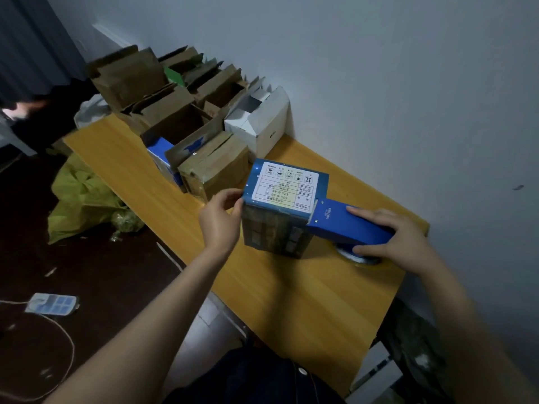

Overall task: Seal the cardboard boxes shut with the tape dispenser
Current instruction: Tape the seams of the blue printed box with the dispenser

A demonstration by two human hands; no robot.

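Observation:
A small blue cardboard box (284, 189) with a white printed label on top stands on the wooden table (291, 301). My left hand (220, 217) holds its left top corner with fingers and thumb. My right hand (390, 236) grips the blue tape dispenser (341, 221), index finger laid along its top. The dispenser's toothed front edge meets the box's right top edge. The tape roll (357, 256) shows below my right hand, just above the table.
Behind the blue box stand a closed brown box (217, 167), several open brown cartons (175, 118) and a white box (262, 121) along the wall. A yellow-green bag (78, 202) and a power strip (52, 304) lie on the dark floor at left.

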